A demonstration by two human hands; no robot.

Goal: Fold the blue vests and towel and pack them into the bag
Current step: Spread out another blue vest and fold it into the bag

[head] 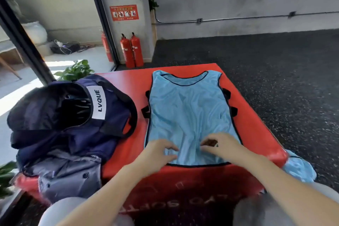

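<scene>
A light blue vest point(187, 112) lies spread flat on a red padded box point(256, 126), neck end away from me. My left hand point(157, 150) rests on its lower left part, fingers curled loosely on the fabric. My right hand point(220, 143) touches the lower right part with bent fingers. More light blue cloth point(299, 169) hangs off the box's right front corner. A navy bag point(73, 113) with a white LVQUE label stands open at the left. A grey towel-like cloth point(67, 176) lies in front of the bag.
Black speckled floor surrounds the box on the right. Two red fire extinguishers point(132, 51) stand by a pillar behind. A green plant point(75, 70) sits behind the bag near a glass door. My knees show at the bottom.
</scene>
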